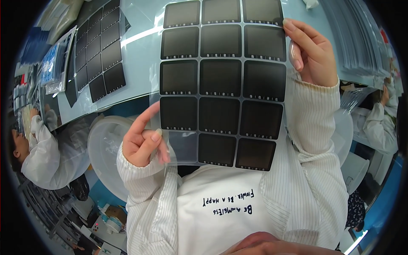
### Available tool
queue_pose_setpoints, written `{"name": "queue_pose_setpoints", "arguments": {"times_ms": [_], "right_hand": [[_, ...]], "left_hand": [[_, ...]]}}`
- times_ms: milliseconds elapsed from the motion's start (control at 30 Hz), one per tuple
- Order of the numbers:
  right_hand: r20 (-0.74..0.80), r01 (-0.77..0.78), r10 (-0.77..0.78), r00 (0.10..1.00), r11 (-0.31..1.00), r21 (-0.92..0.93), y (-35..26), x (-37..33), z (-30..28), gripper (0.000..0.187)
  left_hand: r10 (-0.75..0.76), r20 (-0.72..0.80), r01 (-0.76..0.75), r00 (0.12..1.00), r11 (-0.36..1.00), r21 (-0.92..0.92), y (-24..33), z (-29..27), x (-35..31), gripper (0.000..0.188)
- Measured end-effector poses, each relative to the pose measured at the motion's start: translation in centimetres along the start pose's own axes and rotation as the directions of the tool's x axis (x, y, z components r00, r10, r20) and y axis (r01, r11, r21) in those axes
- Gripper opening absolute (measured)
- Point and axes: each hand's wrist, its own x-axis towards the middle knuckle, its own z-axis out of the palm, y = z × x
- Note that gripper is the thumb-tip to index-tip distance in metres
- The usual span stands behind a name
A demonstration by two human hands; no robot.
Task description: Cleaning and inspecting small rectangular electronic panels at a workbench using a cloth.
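In front of my chest I hold up a clear plastic sheet [183,146] that carries rows of dark, rounded rectangular panels [220,77]. Each panel has a line of small pale marks along its lower edge. The sheet's lower left cell is see-through, without a dark panel. My left hand [143,142] pinches the lower left edge between thumb and fingers, the index finger partly behind the film. At the upper right edge, my right hand [313,55] grips the sheet between thumb and index finger. A similar dark-panelled sheet [98,53] lies on the table to the left.
The pale glass-like table [140,63] stretches ahead. Stacked clear sheets [357,38] stand at right, packets [55,63] at left. White round tubs [106,144] flank me below the table edge. Co-workers in white [55,157] sit at both sides.
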Motion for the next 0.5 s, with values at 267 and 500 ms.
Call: {"name": "queue_pose_setpoints", "arguments": {"times_ms": [267, 500], "right_hand": [[-0.023, -0.014, 0.015, 1.0, 1.0, 0.026, -0.6, -1.0, -0.2, 0.02], [-0.048, -0.035, 0.036, 0.998, 0.999, 0.031, -0.8, -1.3, -0.3, 0.019]], "left_hand": [[-0.043, 0.058, 0.037, 0.997, 0.994, 0.101, -0.4, -0.4, -0.2, 0.048], [-0.079, 0.086, 0.07, 0.993, 0.992, 0.103, -0.5, -0.5, -0.2, 0.047]]}}
